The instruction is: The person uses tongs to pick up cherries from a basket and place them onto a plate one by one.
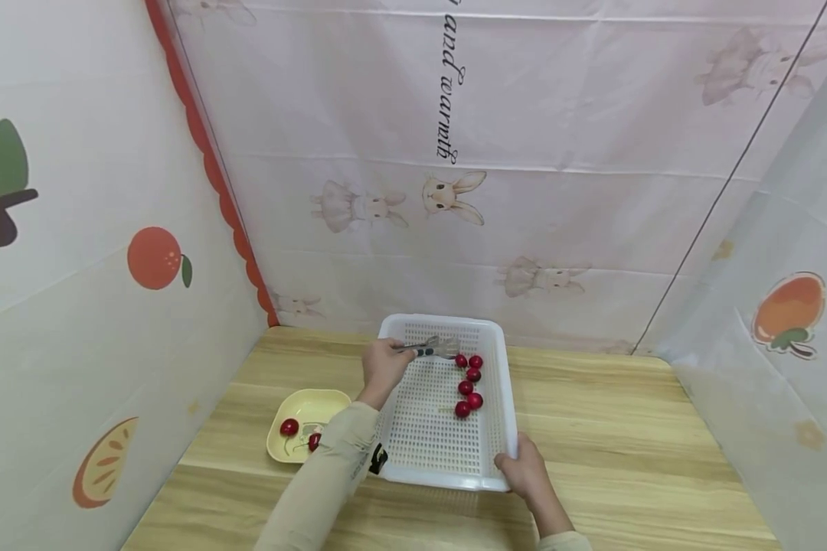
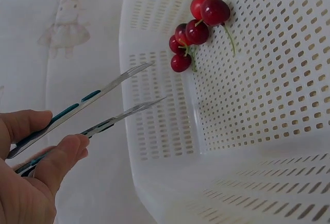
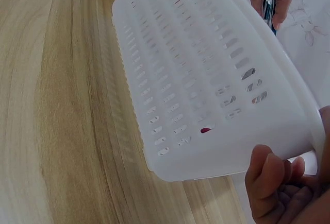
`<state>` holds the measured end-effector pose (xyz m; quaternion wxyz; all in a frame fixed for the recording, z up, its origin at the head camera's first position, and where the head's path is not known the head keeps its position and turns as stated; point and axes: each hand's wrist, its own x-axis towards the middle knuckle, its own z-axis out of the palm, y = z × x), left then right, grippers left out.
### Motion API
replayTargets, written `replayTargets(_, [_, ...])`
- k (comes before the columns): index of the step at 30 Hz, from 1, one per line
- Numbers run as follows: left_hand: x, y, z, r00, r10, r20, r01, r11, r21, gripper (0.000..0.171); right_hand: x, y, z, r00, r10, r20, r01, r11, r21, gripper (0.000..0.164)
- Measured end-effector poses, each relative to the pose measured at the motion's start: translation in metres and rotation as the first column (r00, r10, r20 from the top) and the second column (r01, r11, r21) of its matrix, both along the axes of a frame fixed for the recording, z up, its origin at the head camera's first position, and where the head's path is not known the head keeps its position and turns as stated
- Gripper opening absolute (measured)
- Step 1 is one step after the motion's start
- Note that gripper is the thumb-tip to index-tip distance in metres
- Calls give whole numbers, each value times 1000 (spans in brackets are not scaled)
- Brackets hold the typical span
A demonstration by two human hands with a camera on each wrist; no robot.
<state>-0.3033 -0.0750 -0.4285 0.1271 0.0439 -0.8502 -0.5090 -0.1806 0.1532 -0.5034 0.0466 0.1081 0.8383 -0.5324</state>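
Note:
My left hand (image 1: pixel 384 366) holds a pair of metal tongs (image 2: pixel 111 85) with dark teal grips, reaching over the white perforated basket (image 1: pixel 420 451). The tongs' two arms stand apart with nothing between their tips, inside the basket's rim in the left wrist view. Several red cherries (image 1: pixel 474 400) with green stems lie in the basket along its right side. My right hand (image 1: pixel 526 468) grips the basket's near right corner, thumb over the rim and fingers beneath, seen also in the right wrist view (image 3: pixel 281 188).
A pale yellow dish (image 1: pixel 276 450) with a red cherry (image 1: pixel 289 427), another partly covered by the left sleeve, and loose stems stands left of the basket. All sits on a wooden table (image 1: pixel 606 451), with printed cloth walls (image 1: pixel 558 207) behind and at both sides.

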Motion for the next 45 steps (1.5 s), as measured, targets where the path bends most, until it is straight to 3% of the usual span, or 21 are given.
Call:
replayTargets(11, [-8,15,-5,1000,6,-5,-6,1000,-30,20,1,0,0,1000,9,-5,-9,1000,-5,54])
replayTargets(20, [-12,30,-13,1000,9,-19,-12,991,-135,7,0,-1,-3,1000,10,-7,-10,1000,-4,54])
replayTargets(29, [-14,40,-20,999,-33,-31,29,992,-122,48,1,1,-3,1000,3,-3,-3,1000,5,53])
replayTargets(34, [-15,41,-21,998,-33,-44,26,987,-156,51,1,1,-3,1000,8,-1,-8,1000,2,53])
replayTargets(41, [-12,49,-16,997,-70,17,72,978,-198,46,-1,1,-3,1000,5,-20,-4,1000,22,53])
replayTargets(45, [-9,57,-15,996,-93,-3,89,965,-247,43,-1,1,-3,1000,11,-28,-10,1000,20,53])
